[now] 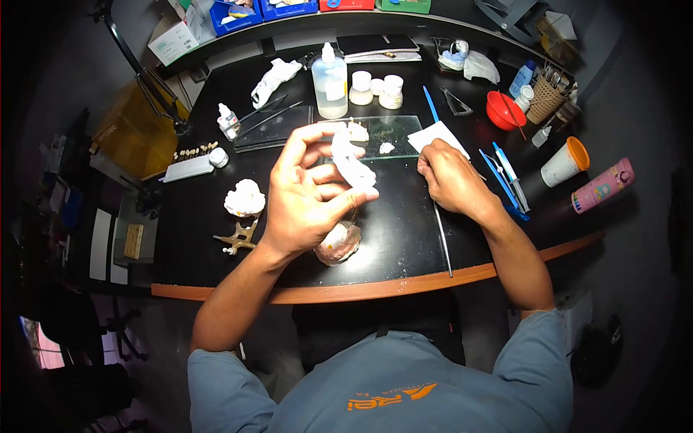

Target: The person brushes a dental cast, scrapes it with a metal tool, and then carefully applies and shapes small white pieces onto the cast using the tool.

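Note:
My left hand (303, 187) is raised over the table, its fingertips and thumb closed on a white plaster dental cast (351, 162) with a curved arch shape. Below it, a pinkish dental model (338, 244) sits on the table, partly hidden by the hand. To the left lie another white plaster cast (245, 198) and a brownish articulator frame (238, 237). My right hand (453, 177) is closed at the edge of a white paper pad (435, 133); I cannot tell what its curled fingers hold. A thin metal instrument (442, 242) extends from under that hand toward the table's front edge.
Behind the hands are a glass slab (401, 136), a squeeze bottle (331, 86) and white jars (390, 92). To the right are blue-handled tools (505, 180), a red bowl (504, 111), an orange-lidded cup (565, 162) and a pink bottle (603, 186). Tooth samples (191, 164) lie left.

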The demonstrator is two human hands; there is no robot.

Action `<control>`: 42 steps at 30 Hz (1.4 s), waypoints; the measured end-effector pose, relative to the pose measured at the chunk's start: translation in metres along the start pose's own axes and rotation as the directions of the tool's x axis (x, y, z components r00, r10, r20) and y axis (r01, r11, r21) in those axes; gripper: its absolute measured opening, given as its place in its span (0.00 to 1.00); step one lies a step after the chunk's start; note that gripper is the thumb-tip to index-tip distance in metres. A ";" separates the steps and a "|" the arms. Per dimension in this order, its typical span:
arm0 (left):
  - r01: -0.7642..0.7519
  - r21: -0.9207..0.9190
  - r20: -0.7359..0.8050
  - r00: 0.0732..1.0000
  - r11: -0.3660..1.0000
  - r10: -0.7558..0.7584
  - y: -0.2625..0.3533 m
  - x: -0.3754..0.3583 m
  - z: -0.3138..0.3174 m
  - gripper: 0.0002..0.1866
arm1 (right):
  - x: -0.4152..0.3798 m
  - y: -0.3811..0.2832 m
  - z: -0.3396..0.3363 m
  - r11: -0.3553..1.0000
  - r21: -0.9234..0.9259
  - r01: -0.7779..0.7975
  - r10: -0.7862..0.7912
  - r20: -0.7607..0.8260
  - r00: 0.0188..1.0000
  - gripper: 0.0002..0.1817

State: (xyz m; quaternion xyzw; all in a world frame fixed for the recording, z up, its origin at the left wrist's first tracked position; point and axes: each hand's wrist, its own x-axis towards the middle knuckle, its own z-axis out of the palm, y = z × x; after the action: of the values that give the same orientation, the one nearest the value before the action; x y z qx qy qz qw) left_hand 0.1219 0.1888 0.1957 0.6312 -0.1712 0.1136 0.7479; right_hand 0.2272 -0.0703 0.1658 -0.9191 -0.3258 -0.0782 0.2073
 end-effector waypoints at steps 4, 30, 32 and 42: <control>0.046 -0.049 0.046 0.998 0.998 -0.044 -0.003 -0.001 0.001 0.43 | -0.001 -0.023 -0.017 0.951 0.309 0.013 -0.005 -0.024 1.000 0.04; 0.101 0.177 0.069 0.991 0.979 -0.114 -0.006 -0.007 0.014 0.41 | -0.020 -0.061 0.008 0.464 0.880 0.099 -0.102 -0.057 0.993 0.03; 0.124 0.174 0.057 0.989 0.977 -0.135 -0.006 -0.007 0.014 0.41 | -0.021 -0.062 0.009 0.464 0.881 0.089 -0.080 -0.058 0.995 0.04; 0.111 0.200 0.026 0.993 0.974 -0.119 -0.006 -0.006 0.012 0.41 | -0.024 -0.062 0.005 0.508 0.860 0.050 -0.039 -0.035 0.999 0.04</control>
State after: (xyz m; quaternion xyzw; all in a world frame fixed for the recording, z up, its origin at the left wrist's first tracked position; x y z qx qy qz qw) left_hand 0.1171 0.1759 0.1892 0.7133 -0.1363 0.0744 0.6834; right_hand 0.1698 -0.0385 0.1754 -0.6867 -0.3442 0.0832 0.6349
